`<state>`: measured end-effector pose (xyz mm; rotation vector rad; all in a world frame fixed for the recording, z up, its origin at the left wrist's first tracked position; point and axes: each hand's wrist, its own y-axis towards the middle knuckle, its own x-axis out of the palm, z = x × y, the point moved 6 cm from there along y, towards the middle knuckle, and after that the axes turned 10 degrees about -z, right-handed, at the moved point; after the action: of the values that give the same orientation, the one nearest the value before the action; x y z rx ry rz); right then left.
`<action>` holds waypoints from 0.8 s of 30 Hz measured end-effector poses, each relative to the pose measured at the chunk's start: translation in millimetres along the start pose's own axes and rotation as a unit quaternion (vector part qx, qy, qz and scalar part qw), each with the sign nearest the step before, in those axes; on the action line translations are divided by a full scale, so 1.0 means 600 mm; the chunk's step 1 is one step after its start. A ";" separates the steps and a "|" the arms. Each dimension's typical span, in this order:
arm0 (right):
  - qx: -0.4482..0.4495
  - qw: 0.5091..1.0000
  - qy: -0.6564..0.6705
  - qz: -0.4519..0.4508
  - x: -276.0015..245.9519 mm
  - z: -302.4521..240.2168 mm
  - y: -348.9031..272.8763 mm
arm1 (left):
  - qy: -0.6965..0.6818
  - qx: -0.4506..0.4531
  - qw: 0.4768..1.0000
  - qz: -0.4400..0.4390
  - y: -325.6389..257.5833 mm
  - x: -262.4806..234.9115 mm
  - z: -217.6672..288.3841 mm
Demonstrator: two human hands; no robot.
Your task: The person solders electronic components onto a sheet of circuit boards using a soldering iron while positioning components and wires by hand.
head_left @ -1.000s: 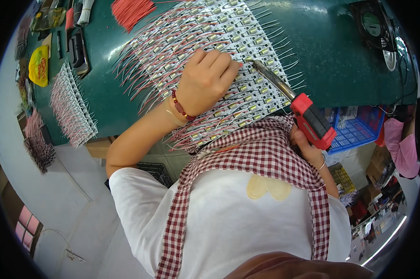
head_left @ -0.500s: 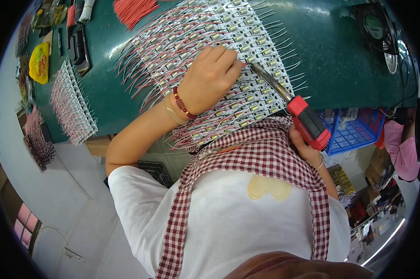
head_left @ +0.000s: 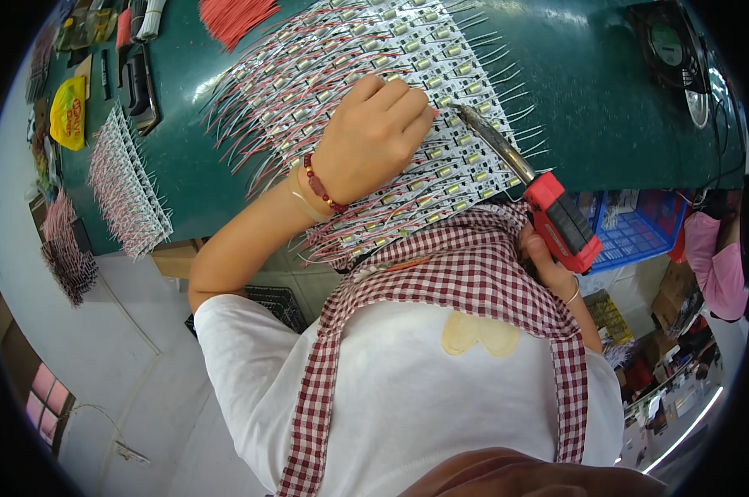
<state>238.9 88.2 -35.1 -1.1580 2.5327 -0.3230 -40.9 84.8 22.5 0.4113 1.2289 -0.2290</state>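
One panel of wired circuit boards (head_left: 428, 62) lies at the near edge of the green tabletop (head_left: 586, 124). The left hand (head_left: 377, 132) curls its fingers over it; whether they grip anything cannot be told. The right hand (head_left: 547, 258) grips a red-and-black soldering iron (head_left: 558, 217), tip just beside the left hand.

Soldering iron (head_left: 543, 192) (red-handled) over boards (head_left: 416, 48)
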 end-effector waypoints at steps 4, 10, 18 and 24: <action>0.037 0.999 0.008 -0.021 -0.001 0.005 -0.010 | 0.004 -0.006 1.000 -0.007 -0.009 0.003 0.020; 0.031 0.999 -0.006 -0.026 -0.004 0.008 -0.016 | -0.050 -0.017 0.999 0.009 -0.011 0.012 0.021; -0.012 0.998 -0.062 -0.017 0.002 -0.003 -0.008 | -0.051 -0.031 0.998 -0.004 -0.009 0.012 0.020; -0.026 0.996 -0.088 -0.012 -0.001 -0.016 -0.010 | -0.053 -0.037 0.998 -0.020 -0.007 0.015 0.019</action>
<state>239.6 85.4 -24.3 -1.1830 2.3893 -0.1542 -29.7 76.4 16.1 0.3077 1.1376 -0.2365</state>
